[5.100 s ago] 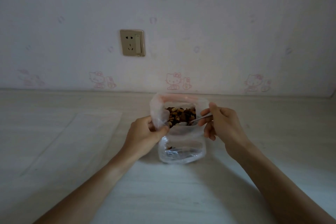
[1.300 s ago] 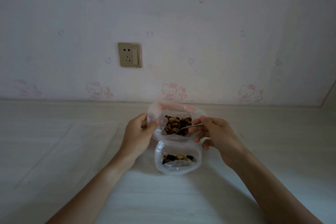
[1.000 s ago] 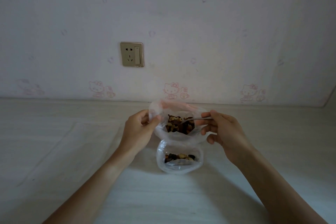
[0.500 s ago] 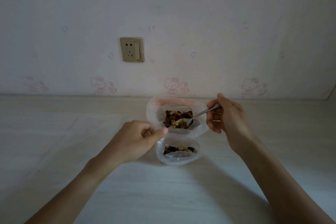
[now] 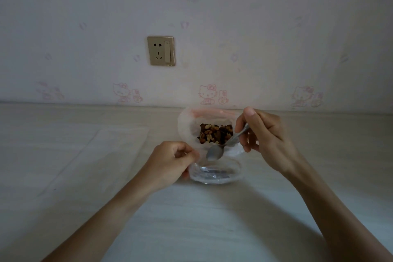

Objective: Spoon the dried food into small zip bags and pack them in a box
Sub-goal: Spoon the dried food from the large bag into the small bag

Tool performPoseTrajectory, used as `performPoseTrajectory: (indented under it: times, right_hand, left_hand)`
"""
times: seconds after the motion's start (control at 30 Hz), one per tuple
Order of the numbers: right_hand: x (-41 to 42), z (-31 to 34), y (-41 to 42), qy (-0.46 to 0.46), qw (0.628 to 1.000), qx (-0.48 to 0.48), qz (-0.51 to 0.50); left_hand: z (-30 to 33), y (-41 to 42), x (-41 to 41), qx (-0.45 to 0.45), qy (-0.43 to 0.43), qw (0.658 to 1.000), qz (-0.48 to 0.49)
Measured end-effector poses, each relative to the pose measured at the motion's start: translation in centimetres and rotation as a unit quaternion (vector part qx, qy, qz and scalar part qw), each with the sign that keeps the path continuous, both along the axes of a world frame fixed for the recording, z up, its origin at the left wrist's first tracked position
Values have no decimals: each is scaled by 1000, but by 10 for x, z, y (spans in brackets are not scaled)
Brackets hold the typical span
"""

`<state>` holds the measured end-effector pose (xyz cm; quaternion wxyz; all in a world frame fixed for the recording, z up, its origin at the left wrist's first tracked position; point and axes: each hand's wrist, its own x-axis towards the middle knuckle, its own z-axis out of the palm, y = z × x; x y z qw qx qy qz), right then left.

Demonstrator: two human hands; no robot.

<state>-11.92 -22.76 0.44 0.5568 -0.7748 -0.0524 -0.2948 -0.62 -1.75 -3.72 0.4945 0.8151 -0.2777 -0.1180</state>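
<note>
A large clear bag [image 5: 185, 127] with a pink zip strip stands open on the table and holds brown dried food [image 5: 215, 135]. In front of it lies a small clear zip bag [image 5: 214, 173]. My left hand [image 5: 170, 161] pinches the small bag's left rim. My right hand [image 5: 265, 136] grips the handle of a metal spoon [image 5: 215, 152]. The spoon's bowl hangs between the two bags, just above the small bag's mouth, and looks empty. What the small bag holds is hard to make out through its glare.
The bags sit on a pale wood-grain table [image 5: 202, 219] against a wall with cartoon stickers and a socket plate [image 5: 161, 50]. A flat clear plastic sheet [image 5: 102, 144] lies on the table to the left.
My right hand has drawn the spoon out of the large bag toward the small bag. My left hand has dropped from the large bag's rim to the small bag's rim.
</note>
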Motion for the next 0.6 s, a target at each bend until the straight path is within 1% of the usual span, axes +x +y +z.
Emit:
performPoseTrajectory:
  times: [0.07,0.13,0.2,0.3,0.4,0.5,0.6]
  right_hand:
    - [0,-1,0,1,1000,10,-13]
    - [2,-2,0,2,998,41,-37]
    - [5,-4,-4,14,993,101,-60]
    - [9,-8,-11,48,973,198,-106]
    - [11,-10,-19,64,953,256,-151]
    - [11,-10,-22,68,944,269,-177]
    - [11,-9,-23,68,952,223,-200]
  left_hand:
    - [-1,1,1,2,10,1000,8]
    - [-2,2,1,2,9,1000,4]
    - [-2,3,1,4,-1,1000,-2]
    - [-1,4,2,1,-28,1000,0]
    - [0,6,4,7,-52,999,0]
    - [1,9,14,16,-62,997,41]
    - [0,9,30,33,-54,991,117]
